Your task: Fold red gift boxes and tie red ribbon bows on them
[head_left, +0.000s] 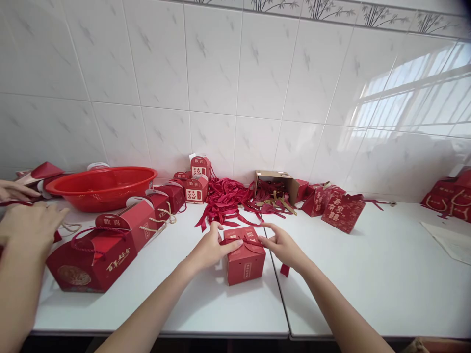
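Note:
A red gift box with gold print stands upright on the white table in front of me. Across its closed top runs a dark red ribbon. At the box's left side, my left hand is closed on the ribbon, its thumb lying over the top edge. From the right, my right hand pinches the ribbon between thumb and fingers at the top corner. A loose ribbon end hangs below my right hand. Whatever lies under my fingertips is hidden.
Another person's hands work at the far left. Several handled red boxes line the left, beside a red basin. Behind lie a ribbon pile and a cardboard box. A patterned red box stands right; a seam divides the tabletop.

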`<state>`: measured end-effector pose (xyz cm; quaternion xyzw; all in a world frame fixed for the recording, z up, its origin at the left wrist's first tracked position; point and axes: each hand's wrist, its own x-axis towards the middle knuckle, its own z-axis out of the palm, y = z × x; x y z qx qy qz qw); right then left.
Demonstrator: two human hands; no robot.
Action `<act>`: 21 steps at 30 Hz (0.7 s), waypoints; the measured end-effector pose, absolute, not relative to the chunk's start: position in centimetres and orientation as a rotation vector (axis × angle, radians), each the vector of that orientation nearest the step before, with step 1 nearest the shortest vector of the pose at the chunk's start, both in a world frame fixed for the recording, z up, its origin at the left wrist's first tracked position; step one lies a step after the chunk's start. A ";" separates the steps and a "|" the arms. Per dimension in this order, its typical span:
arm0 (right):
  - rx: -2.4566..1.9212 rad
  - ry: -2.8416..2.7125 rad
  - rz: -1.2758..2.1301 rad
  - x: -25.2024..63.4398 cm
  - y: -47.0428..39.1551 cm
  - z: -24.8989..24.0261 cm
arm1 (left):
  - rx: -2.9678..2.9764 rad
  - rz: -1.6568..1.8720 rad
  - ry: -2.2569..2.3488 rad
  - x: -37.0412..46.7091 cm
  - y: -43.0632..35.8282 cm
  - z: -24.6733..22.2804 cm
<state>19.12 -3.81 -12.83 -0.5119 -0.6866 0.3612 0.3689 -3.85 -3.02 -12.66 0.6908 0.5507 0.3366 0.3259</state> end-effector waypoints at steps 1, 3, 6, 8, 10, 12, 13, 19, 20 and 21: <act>-1.312 -1.728 0.899 19.7 -3.5 -13.0 | 1.853 0.891 1.454 -4.1 -3.0 -12.6; -1.303 -1.683 0.864 20.9 -3.1 -13.2 | 1.929 0.899 1.439 -4.6 -3.0 -12.4; -1.281 -1.658 0.824 22.0 -3.4 -12.9 | 1.967 0.886 1.361 -5.2 -3.1 -12.1; -1.250 -1.697 0.782 22.1 -4.0 -12.5 | 1.959 0.867 1.283 -5.4 -3.1 -11.9; -1.230 -1.795 0.741 21.8 -4.6 -12.1 | 1.975 0.845 1.249 -5.4 -3.1 -11.8; -1.218 -1.905 0.768 21.1 -4.9 -11.9 | 2.009 0.829 1.258 -5.2 -3.1 -11.6; -1.210 -1.940 0.804 20.6 -5.0 -11.9 | 2.025 0.821 1.264 -5.1 -3.1 -11.6; -1.160 -1.837 0.838 18.0 -4.5 -13.0 | 2.039 0.777 1.247 -4.8 -3.3 -11.3; -1.130 -1.823 0.839 17.9 -4.4 -13.1 | 2.045 0.776 1.248 -4.8 -3.4 -11.2; -1.095 -1.818 0.837 17.9 -4.4 -13.2 | 2.051 0.778 1.251 -4.7 -3.4 -11.2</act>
